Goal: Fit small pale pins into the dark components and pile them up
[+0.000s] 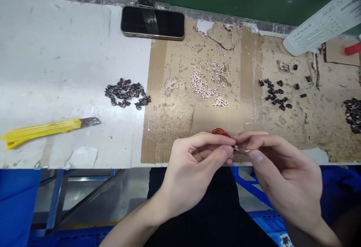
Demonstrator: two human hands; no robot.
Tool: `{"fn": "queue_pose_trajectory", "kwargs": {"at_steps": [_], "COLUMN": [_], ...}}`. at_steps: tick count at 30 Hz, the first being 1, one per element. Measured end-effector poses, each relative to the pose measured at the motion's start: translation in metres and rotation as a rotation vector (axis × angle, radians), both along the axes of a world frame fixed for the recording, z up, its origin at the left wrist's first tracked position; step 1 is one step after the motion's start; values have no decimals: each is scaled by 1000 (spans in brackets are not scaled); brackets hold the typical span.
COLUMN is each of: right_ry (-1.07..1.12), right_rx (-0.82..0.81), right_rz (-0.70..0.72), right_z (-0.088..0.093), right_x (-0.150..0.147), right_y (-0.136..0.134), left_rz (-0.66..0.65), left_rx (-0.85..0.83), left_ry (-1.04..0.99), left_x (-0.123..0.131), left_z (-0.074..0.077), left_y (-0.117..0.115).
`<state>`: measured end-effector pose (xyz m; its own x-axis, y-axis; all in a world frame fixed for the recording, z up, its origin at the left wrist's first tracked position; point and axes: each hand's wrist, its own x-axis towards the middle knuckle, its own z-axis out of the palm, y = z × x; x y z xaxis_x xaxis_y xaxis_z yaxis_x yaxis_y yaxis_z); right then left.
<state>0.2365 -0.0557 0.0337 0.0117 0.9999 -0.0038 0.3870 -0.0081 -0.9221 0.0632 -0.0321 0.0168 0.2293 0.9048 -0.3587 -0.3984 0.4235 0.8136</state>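
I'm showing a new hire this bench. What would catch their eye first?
The yellow utility knife lies at the left of the white bench top. At front centre, the left hand and right hand pinch something tiny beside a red object on the worn cardboard sheet. Behind them lie small pale pink pieces, with dark clusters either side.

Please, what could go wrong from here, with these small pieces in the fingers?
The right hand pinches a tiny pale piece; it could drop past the bench's front edge. The yellow utility knife lies with its blade exposed, so a careless reach might cut. The loose pale pieces could scatter.
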Motion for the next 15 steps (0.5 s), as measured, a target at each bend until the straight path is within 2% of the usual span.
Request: {"fn": "queue_pose_trajectory", "kwargs": {"at_steps": [9,15], "right_ry": [28,39], "right_rx": [30,55], "right_rz": [14,56], "right_z": [-2,-4], "right_x": [0,1], "right_y": [0,0], "left_rz": [-9,11], "left_rx": [6,68], "left_ry": [16,66], "left_x": [1,2], "left_z": [4,4], "left_y": [1,-1]}}
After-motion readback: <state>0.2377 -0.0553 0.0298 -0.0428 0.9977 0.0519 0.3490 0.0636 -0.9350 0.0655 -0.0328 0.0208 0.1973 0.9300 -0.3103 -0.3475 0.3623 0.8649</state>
